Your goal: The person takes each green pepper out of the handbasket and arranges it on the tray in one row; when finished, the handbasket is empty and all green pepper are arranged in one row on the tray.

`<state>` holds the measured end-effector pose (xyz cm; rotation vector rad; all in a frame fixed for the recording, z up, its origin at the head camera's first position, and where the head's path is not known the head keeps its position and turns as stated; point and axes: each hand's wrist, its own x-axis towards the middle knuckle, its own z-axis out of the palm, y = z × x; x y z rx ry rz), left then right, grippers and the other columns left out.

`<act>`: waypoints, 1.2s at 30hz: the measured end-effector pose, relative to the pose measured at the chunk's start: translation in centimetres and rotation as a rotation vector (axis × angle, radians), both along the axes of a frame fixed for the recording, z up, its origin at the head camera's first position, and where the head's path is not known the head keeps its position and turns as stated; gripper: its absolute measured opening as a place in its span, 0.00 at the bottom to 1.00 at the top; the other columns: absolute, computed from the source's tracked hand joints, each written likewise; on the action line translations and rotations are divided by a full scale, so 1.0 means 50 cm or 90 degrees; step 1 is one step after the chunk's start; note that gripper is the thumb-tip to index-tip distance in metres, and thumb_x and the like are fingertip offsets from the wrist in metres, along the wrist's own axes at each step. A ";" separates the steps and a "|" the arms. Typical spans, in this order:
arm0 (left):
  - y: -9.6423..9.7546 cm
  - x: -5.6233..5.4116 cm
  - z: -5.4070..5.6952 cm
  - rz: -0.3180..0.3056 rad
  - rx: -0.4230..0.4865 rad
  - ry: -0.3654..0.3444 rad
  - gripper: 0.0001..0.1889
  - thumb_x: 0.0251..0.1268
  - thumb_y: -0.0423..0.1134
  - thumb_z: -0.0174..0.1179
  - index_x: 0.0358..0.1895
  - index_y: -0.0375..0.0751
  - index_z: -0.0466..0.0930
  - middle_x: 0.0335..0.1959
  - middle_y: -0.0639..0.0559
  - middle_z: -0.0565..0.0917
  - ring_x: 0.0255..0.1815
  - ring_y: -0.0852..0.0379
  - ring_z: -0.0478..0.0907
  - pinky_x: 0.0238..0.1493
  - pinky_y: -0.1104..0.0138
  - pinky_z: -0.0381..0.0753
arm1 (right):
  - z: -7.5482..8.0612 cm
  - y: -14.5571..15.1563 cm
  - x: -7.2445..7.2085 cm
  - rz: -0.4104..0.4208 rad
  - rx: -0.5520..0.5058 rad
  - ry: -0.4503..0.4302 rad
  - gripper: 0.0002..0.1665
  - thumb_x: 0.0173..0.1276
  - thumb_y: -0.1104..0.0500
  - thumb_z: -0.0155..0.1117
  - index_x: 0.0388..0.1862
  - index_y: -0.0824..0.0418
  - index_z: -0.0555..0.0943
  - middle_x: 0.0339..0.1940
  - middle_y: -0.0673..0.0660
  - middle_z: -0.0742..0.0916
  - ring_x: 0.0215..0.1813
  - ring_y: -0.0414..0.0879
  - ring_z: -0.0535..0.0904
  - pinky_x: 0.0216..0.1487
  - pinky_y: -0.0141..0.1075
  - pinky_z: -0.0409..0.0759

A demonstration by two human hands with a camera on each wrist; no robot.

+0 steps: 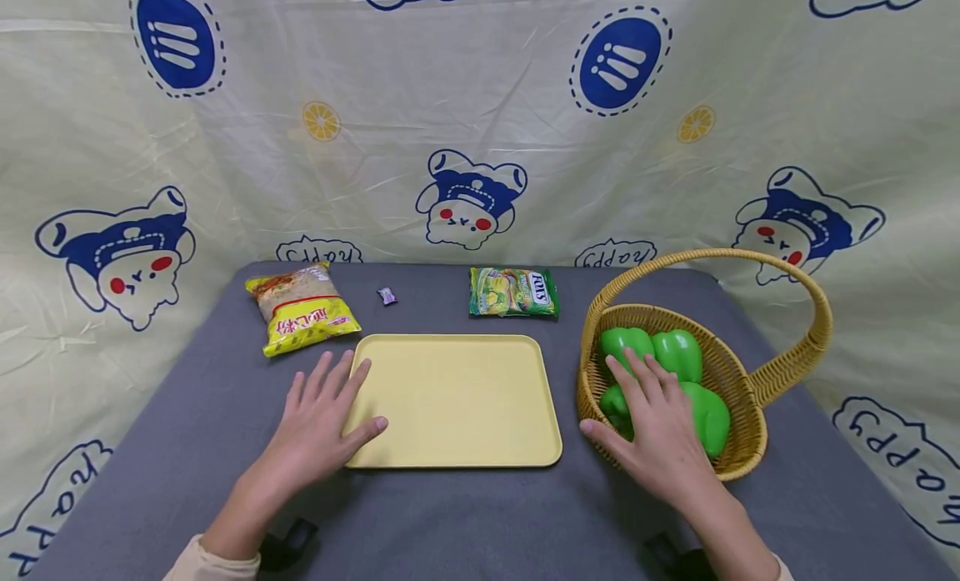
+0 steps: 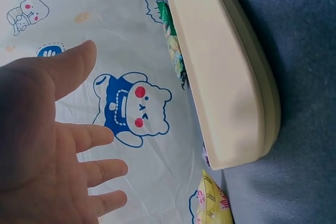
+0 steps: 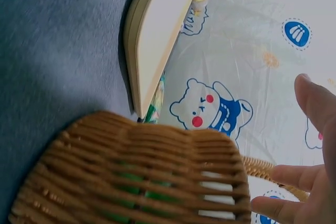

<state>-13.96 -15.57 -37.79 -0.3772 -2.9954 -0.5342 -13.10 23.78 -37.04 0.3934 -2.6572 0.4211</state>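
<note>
My left hand (image 1: 318, 423) hovers by the left edge of a pale yellow tray (image 1: 457, 402), fingers spread and holding nothing. In the left wrist view the same hand (image 2: 58, 140) shows an empty palm beside the tray (image 2: 226, 72). Over the near left side of a wicker basket (image 1: 738, 431) is my right hand (image 1: 660, 431), fingers extended. Several green bell peppers (image 1: 678, 354) lie in that basket, partly hidden by the hand. In the right wrist view the fingers of the right hand (image 3: 310, 182) overlap the basket's rim; its woven wall (image 3: 131, 166) fills the foreground.
Behind the tray's left corner lies a yellow snack bag (image 1: 303, 310). A tiny purple packet (image 1: 387, 296) and a green snack packet (image 1: 513, 293) lie along the back. The basket's tall handle (image 1: 813, 331) arches up on the right. A printed curtain (image 1: 480, 81) hangs behind the grey table (image 1: 450, 523).
</note>
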 end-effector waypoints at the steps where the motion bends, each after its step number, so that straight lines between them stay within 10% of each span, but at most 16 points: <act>1: -0.002 0.000 0.000 0.000 0.001 -0.001 0.41 0.61 0.59 0.57 0.73 0.46 0.55 0.75 0.39 0.53 0.76 0.36 0.42 0.69 0.37 0.40 | 0.001 0.003 0.000 0.001 -0.004 -0.002 0.50 0.54 0.39 0.69 0.71 0.58 0.63 0.72 0.64 0.65 0.70 0.65 0.57 0.61 0.64 0.55; 36: -0.065 -0.028 -0.018 -0.012 0.034 -0.038 0.36 0.63 0.53 0.57 0.71 0.41 0.60 0.72 0.37 0.60 0.73 0.33 0.50 0.59 0.32 0.54 | 0.010 0.116 -0.005 0.042 0.003 -0.101 0.47 0.52 0.51 0.74 0.69 0.60 0.65 0.67 0.68 0.70 0.61 0.67 0.63 0.52 0.63 0.63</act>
